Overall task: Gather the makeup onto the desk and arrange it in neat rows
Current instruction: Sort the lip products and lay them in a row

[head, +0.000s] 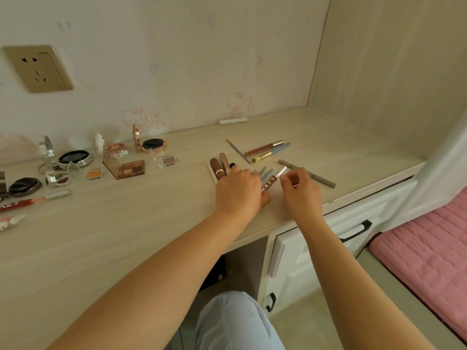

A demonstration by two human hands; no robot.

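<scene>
I am looking down at the surface (126,223) with both hands working the cluster of tubes near its right front edge. My left hand (238,192) is lying palm down over the near ends of a row of tubes, fingers curled onto them; I cannot tell whether it is gripping any one tube or only pressing on them. Two brown lip tubes (219,165) are poking out past its knuckles on the far left side, and a brown lettered tube (271,184) with a silver cap is showing in the gap between my hands, its near end under the left fingers. My right hand (302,195) is sitting just beside that tube, thumb and forefinger pinched together close to its cap (whether they are touching it is unclear). A grey pencil (307,173) is running out beyond the right hand. Farther back, a rose-gold gloss tube (264,148) and a small brush (270,154) are lying loose, and the compacts (74,157) are grouped well apart at the left.
</scene>
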